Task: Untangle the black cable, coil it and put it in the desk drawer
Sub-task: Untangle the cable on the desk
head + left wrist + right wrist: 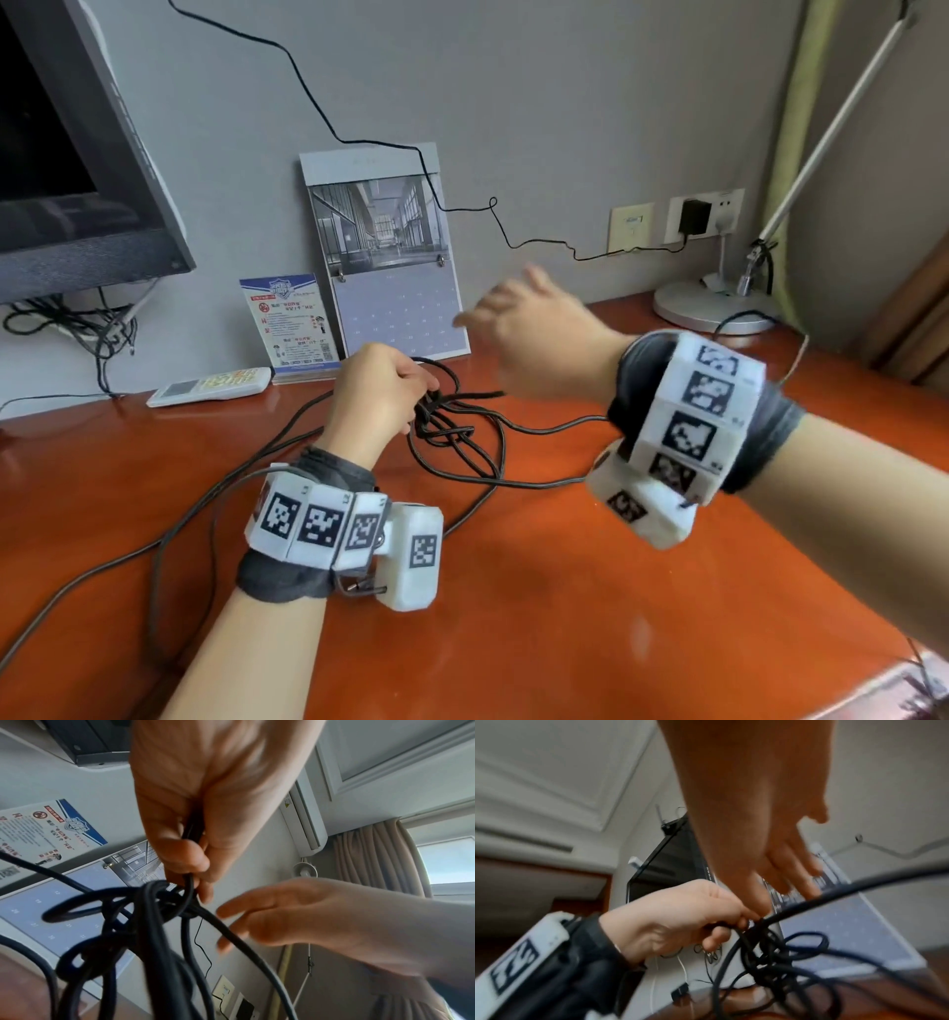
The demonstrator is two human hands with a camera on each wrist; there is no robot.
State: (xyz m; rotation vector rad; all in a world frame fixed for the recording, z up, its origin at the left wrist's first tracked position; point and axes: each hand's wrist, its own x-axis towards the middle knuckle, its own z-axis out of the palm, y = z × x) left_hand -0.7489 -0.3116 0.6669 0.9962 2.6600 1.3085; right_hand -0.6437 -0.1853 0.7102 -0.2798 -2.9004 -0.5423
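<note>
A black cable (452, 426) lies in a knotted tangle on the red-brown desk (565, 591), with loose runs trailing left and right. My left hand (382, 385) grips a strand at the top of the knot and holds it slightly lifted; in the left wrist view the fingers (185, 858) curl round the cable (159, 912). My right hand (524, 324) hovers above and right of the knot, fingers straight and spread, holding nothing. The right wrist view shows that right hand (782, 874) above the tangle (770, 959), blurred. No drawer is in view.
A calendar (395, 267) and a leaflet (292, 324) lean on the wall behind the knot. A white remote (210, 388) lies at the left, under a monitor (67, 154). A lamp base (714, 308) stands at the back right near wall sockets (703, 216).
</note>
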